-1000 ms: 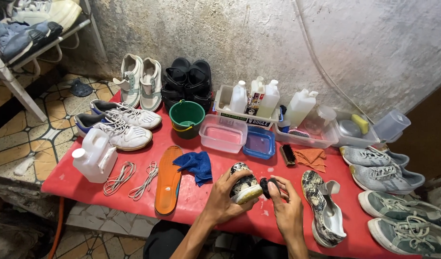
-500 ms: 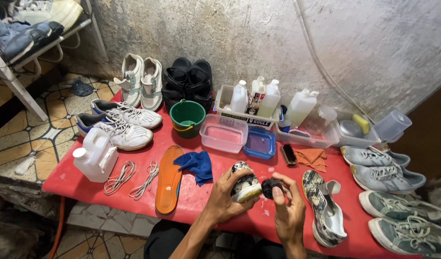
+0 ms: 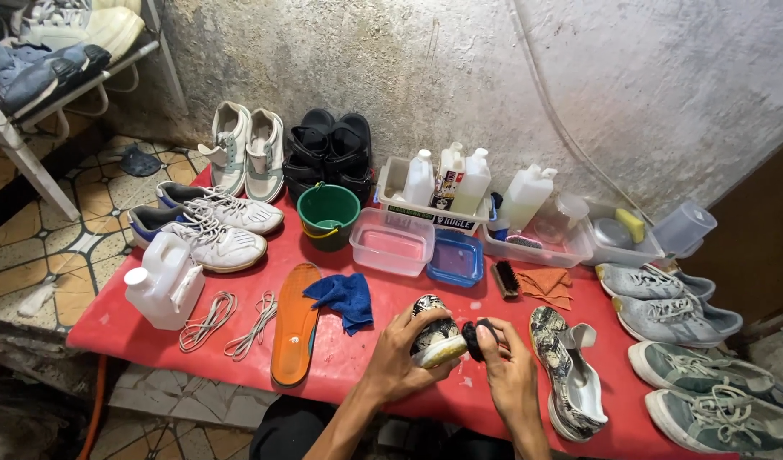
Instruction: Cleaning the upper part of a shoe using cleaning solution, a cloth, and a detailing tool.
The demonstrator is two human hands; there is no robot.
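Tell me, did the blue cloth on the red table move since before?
No. The blue cloth lies beside the orange insole, just below the green bucket, as before.

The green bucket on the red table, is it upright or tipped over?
Upright. The green bucket stands on its base on the red table, with its round opening facing up.

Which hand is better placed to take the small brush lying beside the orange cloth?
Probably the right hand: it is nearer the brush, though it holds a dark round thing. The left hand grips the patterned shoe.
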